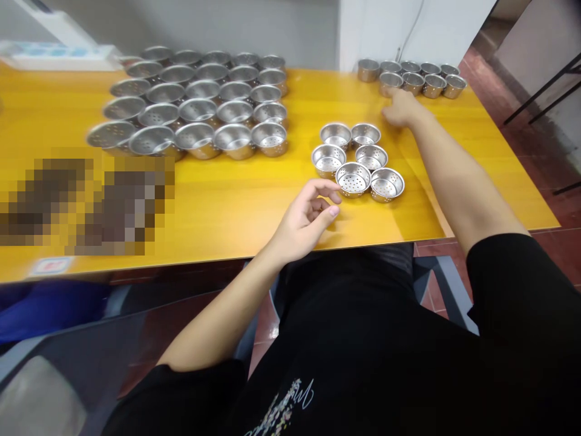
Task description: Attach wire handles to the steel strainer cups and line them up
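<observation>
Several shiny perforated metal cups stand in a loose group on the yellow table, in front of me. My left hand is beside the nearest cup of that group, its fingers curved and apart, with nothing between them. My right hand reaches to the back right, at the front-row cup of a second group. Its fingertips are blurred against that cup, so whether they grip it is unclear.
Rows of similar metal cups fill the back left of the table. A white power strip lies in the far left corner. Two pixelated dark objects lie at the left. Behind the right group, a thin cable hangs.
</observation>
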The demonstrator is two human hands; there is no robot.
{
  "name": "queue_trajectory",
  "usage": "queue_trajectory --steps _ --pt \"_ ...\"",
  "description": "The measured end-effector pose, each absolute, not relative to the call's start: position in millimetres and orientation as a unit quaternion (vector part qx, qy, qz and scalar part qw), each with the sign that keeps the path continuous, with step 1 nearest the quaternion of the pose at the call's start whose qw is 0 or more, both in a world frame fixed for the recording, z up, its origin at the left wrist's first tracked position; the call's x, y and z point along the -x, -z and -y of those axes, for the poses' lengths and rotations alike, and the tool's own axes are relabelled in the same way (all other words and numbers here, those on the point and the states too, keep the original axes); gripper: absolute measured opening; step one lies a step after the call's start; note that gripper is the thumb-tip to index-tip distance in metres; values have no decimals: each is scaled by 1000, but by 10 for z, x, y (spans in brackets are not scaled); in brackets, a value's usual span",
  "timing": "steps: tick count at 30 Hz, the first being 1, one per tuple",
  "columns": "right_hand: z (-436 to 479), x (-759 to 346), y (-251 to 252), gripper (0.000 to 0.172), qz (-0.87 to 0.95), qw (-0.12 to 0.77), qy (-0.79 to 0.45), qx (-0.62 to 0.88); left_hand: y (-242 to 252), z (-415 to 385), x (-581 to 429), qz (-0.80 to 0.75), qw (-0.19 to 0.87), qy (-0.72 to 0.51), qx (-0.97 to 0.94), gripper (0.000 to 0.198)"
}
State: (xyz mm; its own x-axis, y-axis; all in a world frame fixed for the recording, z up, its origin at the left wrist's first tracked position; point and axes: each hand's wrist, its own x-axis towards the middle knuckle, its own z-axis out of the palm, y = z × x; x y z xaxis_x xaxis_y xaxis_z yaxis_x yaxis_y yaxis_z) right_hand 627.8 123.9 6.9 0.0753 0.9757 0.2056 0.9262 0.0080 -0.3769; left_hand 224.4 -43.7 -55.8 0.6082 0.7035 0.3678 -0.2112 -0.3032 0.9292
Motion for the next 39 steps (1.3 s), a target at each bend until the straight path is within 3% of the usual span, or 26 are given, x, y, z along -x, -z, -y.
queue_trajectory --steps 3,8,18,20,24,29,33,35,37,39 --pt "-964 -6115 -186 29 646 216 -62 730 554 428 -2255 -176 559 -409 -699 38" --pt "-264 -5701 -235 6 711 271 -135 634 517 420 -2257 -187 548 -395 -714 36" --pt "286 -5819 -465 34 649 283 -123 695 400 475 -2227 -230 517 -335 -753 41" --pt "358 -5826 -525 38 653 246 -143 702 396 476 -2229 -233 516 -332 -755 40" --pt "523 -5716 -564 45 682 89 -176 705 395 481 -2231 -238 516 -325 -756 41" --pt "803 -5660 -601 36 683 21 -151 714 409 471 -2225 -237 509 -323 -762 42" --pt "1137 -5626 -723 28 682 99 -183 701 403 540 -2216 -233 495 -316 -775 42" --pt "1293 -5486 -768 29 703 156 -196 666 392 620 -2230 -220 477 -316 -790 63" --pt "1394 -5258 -766 31 737 190 -208 614 386 707 -2264 -191 470 -323 -799 99" --pt "1423 -5006 -717 35 762 214 -205 575 393 771 -2308 -172 465 -338 -800 114"
